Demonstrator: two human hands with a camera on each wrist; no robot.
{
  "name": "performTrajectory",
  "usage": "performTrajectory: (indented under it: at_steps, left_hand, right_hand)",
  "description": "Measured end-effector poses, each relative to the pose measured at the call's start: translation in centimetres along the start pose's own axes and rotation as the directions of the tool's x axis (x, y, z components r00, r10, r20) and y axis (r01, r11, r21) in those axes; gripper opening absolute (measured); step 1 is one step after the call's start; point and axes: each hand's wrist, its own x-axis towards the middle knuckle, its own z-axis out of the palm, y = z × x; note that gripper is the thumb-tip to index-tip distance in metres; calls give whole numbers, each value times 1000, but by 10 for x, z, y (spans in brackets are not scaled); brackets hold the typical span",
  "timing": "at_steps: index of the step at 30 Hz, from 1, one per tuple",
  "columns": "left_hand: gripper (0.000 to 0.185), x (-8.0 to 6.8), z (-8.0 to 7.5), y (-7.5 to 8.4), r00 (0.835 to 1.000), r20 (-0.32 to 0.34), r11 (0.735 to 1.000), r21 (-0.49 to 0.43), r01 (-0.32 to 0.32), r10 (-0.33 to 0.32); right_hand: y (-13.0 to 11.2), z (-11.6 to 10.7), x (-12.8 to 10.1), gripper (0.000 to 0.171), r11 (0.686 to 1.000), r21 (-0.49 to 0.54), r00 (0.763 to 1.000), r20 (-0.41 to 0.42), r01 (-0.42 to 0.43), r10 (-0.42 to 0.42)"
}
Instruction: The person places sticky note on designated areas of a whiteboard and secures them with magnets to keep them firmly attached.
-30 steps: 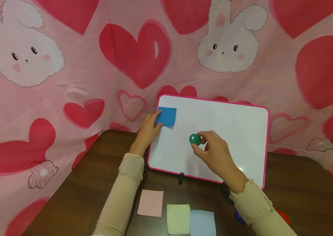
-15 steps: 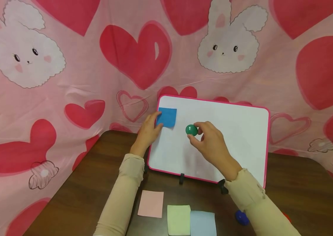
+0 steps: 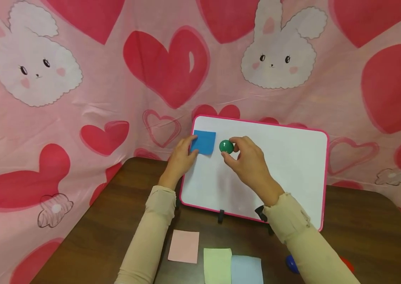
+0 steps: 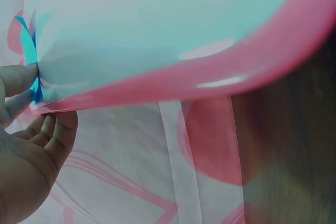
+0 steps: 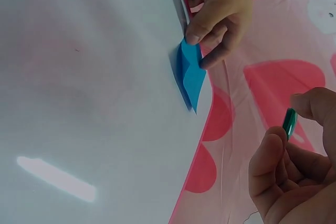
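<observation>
while left hand (image 3: 180, 161) pinches blue note (image 3: 205, 142), right hand (image 3: 251, 163) pinches green disc (image 3: 226, 146) between hands

Dark-brown wood-grain table (image 3: 108, 225) is bearing pink-framed rectangular whiteboard (image 3: 289, 169) on black supports (image 3: 221, 216). Square pink paper note (image 3: 184, 247) is lying near pale-green paper note (image 3: 217, 265), pale-blue paper note (image 3: 246, 269); glossy blue piece (image 3: 292, 264), red piece (image 3: 347, 264) partly showing.

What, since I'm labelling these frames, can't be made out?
Blue sticky note, head view: left edge partly covered by the left hand.
Left hand, left wrist view: some fingertips hidden behind the whiteboard's pink frame.
Red object, head view: partly hidden by the right sleeve.
Pale green note and pale blue note, head view: cut off by bottom edge.
</observation>
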Motion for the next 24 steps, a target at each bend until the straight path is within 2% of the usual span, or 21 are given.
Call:
performTrajectory:
  at_steps: [14, 24]
  left_hand:
    - [51, 0, 1, -2, 1000, -15, 1000, -1, -5, 5]
    - [53, -2, -2, 1, 999, 7, 999, 0, 32, -32]
  right_hand:
    - [-1, 4, 22, 44, 1000, -8, 1000, -3, -5, 5]
    - [-1, 11, 35, 48, 999, -13, 999, 26, -35, 35]
